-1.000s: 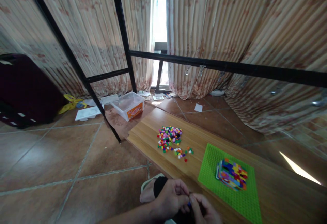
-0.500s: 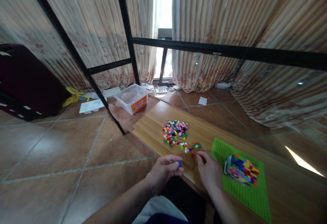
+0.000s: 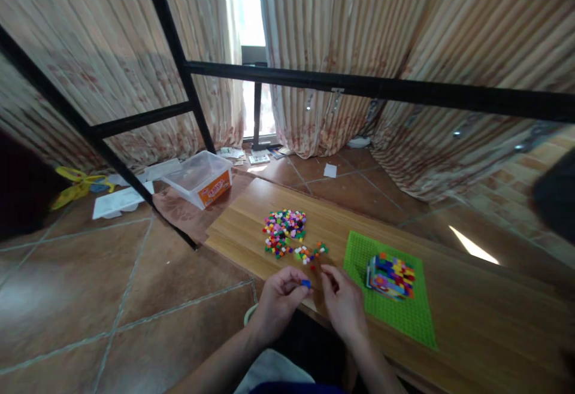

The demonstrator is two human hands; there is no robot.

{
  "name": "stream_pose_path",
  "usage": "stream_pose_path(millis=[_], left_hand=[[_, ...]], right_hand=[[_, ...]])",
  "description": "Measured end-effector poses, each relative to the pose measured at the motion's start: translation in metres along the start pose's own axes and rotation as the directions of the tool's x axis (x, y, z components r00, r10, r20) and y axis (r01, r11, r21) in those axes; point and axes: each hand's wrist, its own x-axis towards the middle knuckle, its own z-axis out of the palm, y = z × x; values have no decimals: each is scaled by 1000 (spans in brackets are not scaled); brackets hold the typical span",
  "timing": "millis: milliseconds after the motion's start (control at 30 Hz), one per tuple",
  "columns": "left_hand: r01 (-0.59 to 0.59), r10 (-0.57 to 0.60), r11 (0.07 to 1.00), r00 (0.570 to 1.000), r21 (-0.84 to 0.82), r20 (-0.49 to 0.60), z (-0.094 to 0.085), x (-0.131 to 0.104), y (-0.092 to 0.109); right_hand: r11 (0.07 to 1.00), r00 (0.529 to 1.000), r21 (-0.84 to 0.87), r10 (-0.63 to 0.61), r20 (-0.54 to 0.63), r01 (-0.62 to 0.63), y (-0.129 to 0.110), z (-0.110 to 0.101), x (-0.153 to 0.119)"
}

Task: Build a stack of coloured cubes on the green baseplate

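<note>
My left hand [image 3: 279, 299] pinches a small blue toy brick [image 3: 306, 284] between thumb and fingers, just over the near edge of the wooden table. Beside it, my right hand [image 3: 344, 303] has its fingertips pressed together close to a few loose bricks; whether anything is between them I cannot make out. A single red brick [image 3: 312, 267] lies by those fingertips. Farther off is a heap of mixed small bricks [image 3: 285, 226], with a smaller cluster [image 3: 304, 254] nearer. To the right, a colourful block built of bricks [image 3: 392, 275] stands on a green studded baseplate [image 3: 404, 321].
A clear plastic box [image 3: 197, 177] with an orange label sits on the floor beyond the table's [image 3: 245, 211] left end. Black metal bars [image 3: 287, 76] cross in front of the curtains. White trays [image 3: 121, 201] and a yellow object [image 3: 76, 187] lie on the floor at left.
My view has turned to the right, so the scene sits farther left. My two hands have come closer together, the blue brick still in my left.
</note>
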Motion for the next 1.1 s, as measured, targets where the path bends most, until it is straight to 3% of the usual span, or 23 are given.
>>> stream_pose_path(millis=[133, 233, 400, 567, 700, 967, 1100], left_hand=[[-113, 104, 964, 993, 240, 50, 13, 4, -10], [-195, 161, 896, 980, 399, 117, 30, 8, -5], [-348, 258, 805, 935, 480, 245, 71, 26, 6], [-492, 347, 695, 868, 524, 354, 111, 51, 3], [-550, 380, 593, 835, 588, 398, 134, 68, -3], [-700, 435, 147, 680, 698, 590, 151, 85, -8], [-713, 420, 48, 650, 700, 633, 154, 87, -13]], right_hand=[[992, 998, 123, 24, -55, -17, 10, -18, -34], [989, 987, 138, 80, -136, -61, 28, -37, -54], [974, 934, 126, 215, -284, -186, 62, -70, -69], [943, 870, 163, 332, -364, -291, 82, -93, -66], [924, 837, 224, 376, -399, -309, 90, -103, -57], [931, 844, 304, 323, -429, -202, 96, -115, -31], [924, 849, 332, 324, -417, -190, 97, -114, -23]])
